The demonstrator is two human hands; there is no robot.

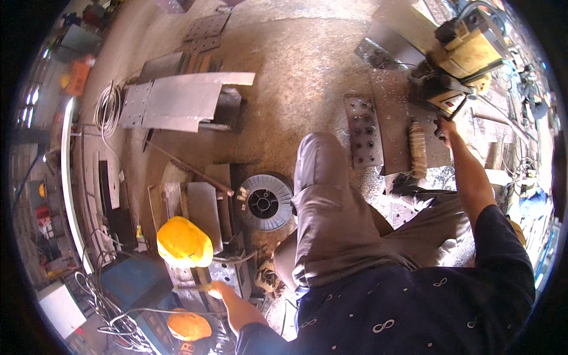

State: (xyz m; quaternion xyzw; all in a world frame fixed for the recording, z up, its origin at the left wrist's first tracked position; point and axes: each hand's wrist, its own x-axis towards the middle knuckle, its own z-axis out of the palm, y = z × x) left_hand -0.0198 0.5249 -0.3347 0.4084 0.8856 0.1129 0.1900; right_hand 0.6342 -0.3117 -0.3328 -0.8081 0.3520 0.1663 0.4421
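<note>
On the right, a yellow and black machine that looks like a magnetic drill [467, 59] stands on steel plate. My right hand [447, 131] is at the end of its black lever handle [459, 109], fingers closed round it. My bare left hand [220, 291] is low on the left, just below a yellow hard hat [184, 242]. Its fingers reach toward metal pieces there, and I cannot make out whether they hold anything. Close to my right hand lies a ribbed, light-brown cylinder [418, 149], beside a steel plate with rows of holes [362, 131].
A wire spool [264, 202] lies left of my bent knee. Further left are large steel plates [177, 100], a coil of cable [109, 109] and a rod [189, 168]. An orange hard hat [189, 325] sits near tangled cables [121, 328]. Perforated plates [207, 29] lie at the far end.
</note>
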